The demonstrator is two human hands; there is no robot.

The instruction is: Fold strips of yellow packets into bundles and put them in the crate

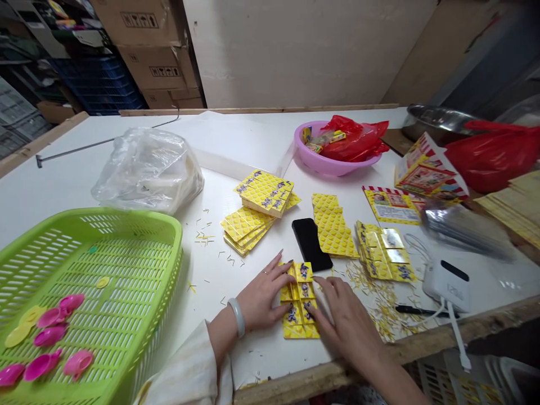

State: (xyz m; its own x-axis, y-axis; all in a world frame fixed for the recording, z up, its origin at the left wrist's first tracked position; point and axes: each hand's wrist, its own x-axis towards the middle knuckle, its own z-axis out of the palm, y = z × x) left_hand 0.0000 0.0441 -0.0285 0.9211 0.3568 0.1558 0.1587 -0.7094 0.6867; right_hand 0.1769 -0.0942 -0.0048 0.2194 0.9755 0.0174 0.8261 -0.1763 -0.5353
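A yellow printed card sheet (300, 331) with small cartoon figures lies on the white table near its front edge, creased into sections with some flaps raised. My left hand (264, 295) grips its left side, fingers over the upper part and thumb lower down. At the right side, my right hand (348, 318) holds the sheet between thumb and fingers; some fingertips are hidden. Just beyond lies a black phone (311, 244). Behind it stands a stack of similar yellow cards (265, 191). More yellow sheets (334, 225) and a folded card pile (386, 253) lie to the right.
A green basket (172, 242) with pink and yellow pieces stands left, a clear plastic bag (147, 169) behind it. Yellow paper scraps (373, 298) litter the right, near a white power bank (447, 287) and black pen (422, 310). A purple basin (323, 163) sits behind.
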